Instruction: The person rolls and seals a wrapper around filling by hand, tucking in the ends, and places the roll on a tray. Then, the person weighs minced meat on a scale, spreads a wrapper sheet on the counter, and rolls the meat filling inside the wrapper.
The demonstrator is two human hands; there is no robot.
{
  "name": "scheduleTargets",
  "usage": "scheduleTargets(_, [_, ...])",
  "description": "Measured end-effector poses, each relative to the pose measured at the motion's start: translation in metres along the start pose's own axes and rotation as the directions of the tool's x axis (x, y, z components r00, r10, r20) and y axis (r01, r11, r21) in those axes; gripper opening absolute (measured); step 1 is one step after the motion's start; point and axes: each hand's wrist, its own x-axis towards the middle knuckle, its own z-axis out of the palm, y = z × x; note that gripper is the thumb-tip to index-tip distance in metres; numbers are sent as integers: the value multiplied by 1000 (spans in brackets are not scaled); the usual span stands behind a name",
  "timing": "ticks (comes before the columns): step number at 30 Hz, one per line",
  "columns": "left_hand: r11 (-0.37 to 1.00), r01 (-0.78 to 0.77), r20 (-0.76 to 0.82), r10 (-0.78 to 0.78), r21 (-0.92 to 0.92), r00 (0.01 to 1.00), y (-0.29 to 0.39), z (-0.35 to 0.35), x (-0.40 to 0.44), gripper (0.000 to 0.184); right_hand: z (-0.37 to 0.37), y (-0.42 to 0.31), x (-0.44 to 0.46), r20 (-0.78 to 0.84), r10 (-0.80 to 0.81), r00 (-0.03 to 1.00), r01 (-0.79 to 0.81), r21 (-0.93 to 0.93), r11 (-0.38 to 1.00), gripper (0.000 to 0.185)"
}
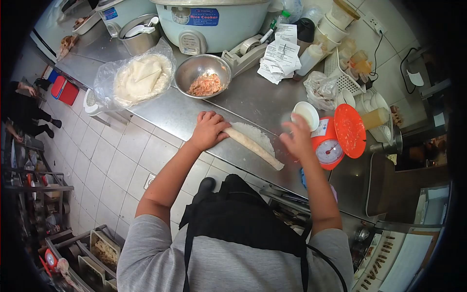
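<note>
A long, thin roll [255,147] in a pale wrapper lies slantwise on the steel table, with a flat flap of wrapper [257,134] behind it. My left hand [209,130] rests on the roll's left end, fingers curled round it. My right hand [297,136] is raised beside the small white bowl [305,116], fingers apart and somewhat blurred. A metal bowl [185,74] with orange-pink filling [206,84] stands behind my left hand. To its left, a stack of pale wrappers [143,78] lies in a clear plastic bag.
An orange scale [331,146] with an orange plate [349,130] stands right of the white bowl. Behind are rice cookers [219,34], a tape dispenser [245,56], receipts [281,56] and bottles. Another person [26,109] is at the far left, beyond the tiled floor.
</note>
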Motion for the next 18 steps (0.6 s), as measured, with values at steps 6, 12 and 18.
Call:
scheduleTargets(6, [998, 10, -20, -12, -59, 1000, -4, 6, -2, 30, 44, -36, 6, 274, -233, 933, 248, -20, 969, 61])
scheduleTargets(12, [995, 15, -28, -18, -98, 999, -3, 4, -3, 28, 34, -30, 0, 381, -165, 910, 246, -177, 953, 71])
scheduleTargets(18, [994, 16, -37, -20, -108, 999, -4, 5, -4, 27, 56, -57, 26, 369, -239, 898, 290, -89, 953, 73])
